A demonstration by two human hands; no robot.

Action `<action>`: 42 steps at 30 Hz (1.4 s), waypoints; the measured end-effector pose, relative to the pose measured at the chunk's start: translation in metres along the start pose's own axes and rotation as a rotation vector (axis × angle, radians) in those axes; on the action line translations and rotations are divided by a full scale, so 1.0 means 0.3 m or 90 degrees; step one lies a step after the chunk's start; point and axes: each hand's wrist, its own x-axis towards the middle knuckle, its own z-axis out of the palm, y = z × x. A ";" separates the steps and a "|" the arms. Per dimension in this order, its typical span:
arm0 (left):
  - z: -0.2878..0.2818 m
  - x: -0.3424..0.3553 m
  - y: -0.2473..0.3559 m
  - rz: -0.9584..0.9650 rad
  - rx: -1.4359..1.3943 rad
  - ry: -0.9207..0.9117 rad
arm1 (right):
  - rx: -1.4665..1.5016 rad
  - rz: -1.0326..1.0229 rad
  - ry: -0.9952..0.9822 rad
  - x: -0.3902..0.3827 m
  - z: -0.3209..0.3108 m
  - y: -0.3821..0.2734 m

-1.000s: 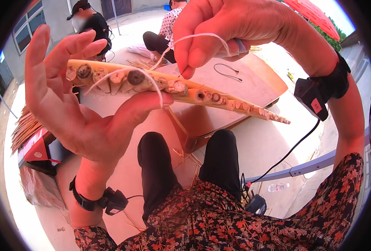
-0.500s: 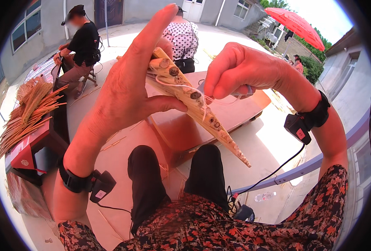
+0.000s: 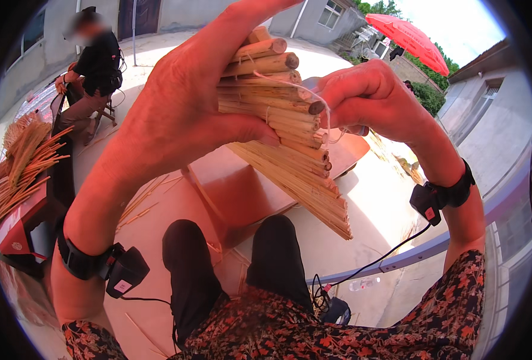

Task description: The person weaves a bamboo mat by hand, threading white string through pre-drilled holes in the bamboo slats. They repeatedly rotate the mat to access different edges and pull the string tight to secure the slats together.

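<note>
The left hand (image 3: 176, 114) is raised high in the view and grips a row of pale tan reed stalks bound side by side into a flat panel (image 3: 284, 138). The thumb presses across the near face of the panel, and the remaining fingers wrap behind it. The cut round ends of the stalks face the camera near the upper edge, stacked one above another. The free lengths fan down and to the right, ending above the person's knees.

The right hand (image 3: 368, 99) is closed, fingertips pinched together just beside the cut ends. A thin white string (image 3: 290, 81) runs from this pinch across the upper stalks; the exact point of grip on the string is hidden by the fingers.

Each wrist carries a black strap with a small black sensor box (image 3: 427, 204), and a black cable trails from it.

Below the panel stands a reddish-brown wooden worktop (image 3: 242, 186), low to the pale concrete floor (image 3: 374, 210). At the left edge, a bundle of loose yellow reed stalks (image 3: 20, 162) rests on a red box. Further back, another person in dark clothing (image 3: 95, 66) sits on a stool. A red parasol (image 3: 410, 36) stands in the upper right, in front of grey buildings.
</note>
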 end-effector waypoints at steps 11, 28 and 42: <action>-0.010 0.007 -0.138 0.089 -0.012 -0.051 | -0.073 -0.021 0.022 0.016 0.018 -0.066; 0.043 -0.070 -0.107 0.103 -0.024 0.041 | -0.105 -0.080 -0.021 -0.024 0.092 -0.051; 0.023 -0.173 -0.088 0.078 -0.097 -0.096 | -0.125 -0.179 -0.036 -0.065 0.179 -0.103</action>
